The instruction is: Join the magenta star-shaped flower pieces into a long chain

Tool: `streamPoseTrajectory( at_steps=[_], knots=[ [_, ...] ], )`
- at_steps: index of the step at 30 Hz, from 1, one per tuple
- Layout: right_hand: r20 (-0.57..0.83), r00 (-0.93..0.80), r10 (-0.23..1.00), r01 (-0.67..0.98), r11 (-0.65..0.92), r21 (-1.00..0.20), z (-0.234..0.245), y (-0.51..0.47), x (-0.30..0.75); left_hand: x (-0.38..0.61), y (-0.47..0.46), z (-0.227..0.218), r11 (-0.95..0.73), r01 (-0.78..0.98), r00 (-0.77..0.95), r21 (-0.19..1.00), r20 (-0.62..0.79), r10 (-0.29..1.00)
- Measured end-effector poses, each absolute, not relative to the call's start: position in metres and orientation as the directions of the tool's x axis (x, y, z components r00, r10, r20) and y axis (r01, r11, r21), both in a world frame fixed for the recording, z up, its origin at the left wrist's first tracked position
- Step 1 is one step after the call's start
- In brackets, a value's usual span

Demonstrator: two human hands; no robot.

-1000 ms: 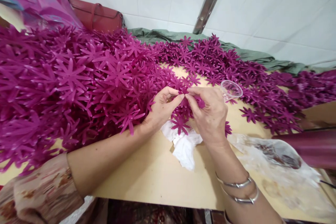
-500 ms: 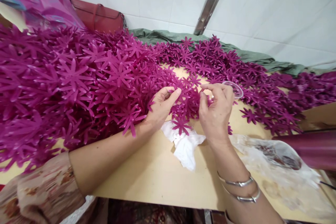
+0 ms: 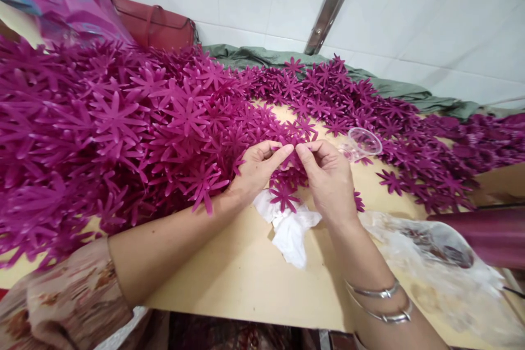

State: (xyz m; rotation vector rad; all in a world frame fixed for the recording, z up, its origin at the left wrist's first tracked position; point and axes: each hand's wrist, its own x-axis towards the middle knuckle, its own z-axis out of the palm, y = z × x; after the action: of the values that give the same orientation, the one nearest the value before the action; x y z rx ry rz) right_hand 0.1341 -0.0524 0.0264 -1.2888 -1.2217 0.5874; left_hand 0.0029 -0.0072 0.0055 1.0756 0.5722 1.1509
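Note:
My left hand (image 3: 254, 169) and my right hand (image 3: 328, 180) meet at the middle of the table, fingertips pinched together on a magenta fabric flower (image 3: 293, 167). A small stack of the same flowers (image 3: 287, 180) lies under the fingers. A big heap of magenta star-shaped flowers (image 3: 115, 126) fills the left side, right against my left hand. A crumpled white tissue (image 3: 289, 227) with one flower (image 3: 283, 195) on it lies just below my hands. A small clear plastic cup (image 3: 363, 142) lies tipped beside my right hand.
More flowers (image 3: 369, 115) spread along the back and right. A light wooden table (image 3: 238, 273) shows in front. A crumpled clear plastic bag (image 3: 435, 262) lies at the right, by a maroon roll (image 3: 488, 232). A red handbag (image 3: 151, 24), green cloth (image 3: 254, 57) and tiled wall stand behind.
My right hand had lifted away toward the cup half a second ago; it has come back so its fingertips again meet my left hand's on the flower.

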Motion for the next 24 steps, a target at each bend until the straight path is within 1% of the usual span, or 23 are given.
streamPoseTrajectory(
  at_steps=[3,6,9,12,16,20,24],
  knots=[
    [0.392,0.312,0.865,0.343,0.283,-0.896,0.029,-0.053,0.135,0.003,-0.007,0.006,0.040,-0.450,0.378,0.892,0.150,0.914],
    [0.406,0.285,0.868,0.358,0.297,-0.885,0.031,-0.055,0.136,0.005,-0.006,0.004,0.067,-0.490,0.391,0.869,0.150,0.908],
    [0.399,0.274,0.875,0.367,0.288,-0.884,0.030,-0.055,0.136,0.005,-0.005,0.003,0.029,-0.506,0.386,0.862,0.197,0.901],
    [0.369,0.282,0.886,0.323,0.275,-0.906,0.030,-0.053,0.137,0.004,-0.006,0.004,-0.016,-0.486,0.398,0.874,0.238,0.886],
    [0.343,0.329,0.880,0.203,0.288,-0.936,0.029,-0.049,0.137,0.004,-0.007,0.006,-0.037,-0.471,0.411,0.881,0.256,0.875],
    [0.333,0.380,0.863,0.144,0.301,-0.943,0.025,-0.047,0.139,0.004,-0.008,0.005,-0.022,-0.472,0.352,0.882,0.211,0.912],
    [0.362,0.473,0.803,0.103,0.357,-0.928,0.022,-0.044,0.144,0.004,-0.006,0.003,0.021,-0.514,0.258,0.857,0.131,0.957]
  ],
)
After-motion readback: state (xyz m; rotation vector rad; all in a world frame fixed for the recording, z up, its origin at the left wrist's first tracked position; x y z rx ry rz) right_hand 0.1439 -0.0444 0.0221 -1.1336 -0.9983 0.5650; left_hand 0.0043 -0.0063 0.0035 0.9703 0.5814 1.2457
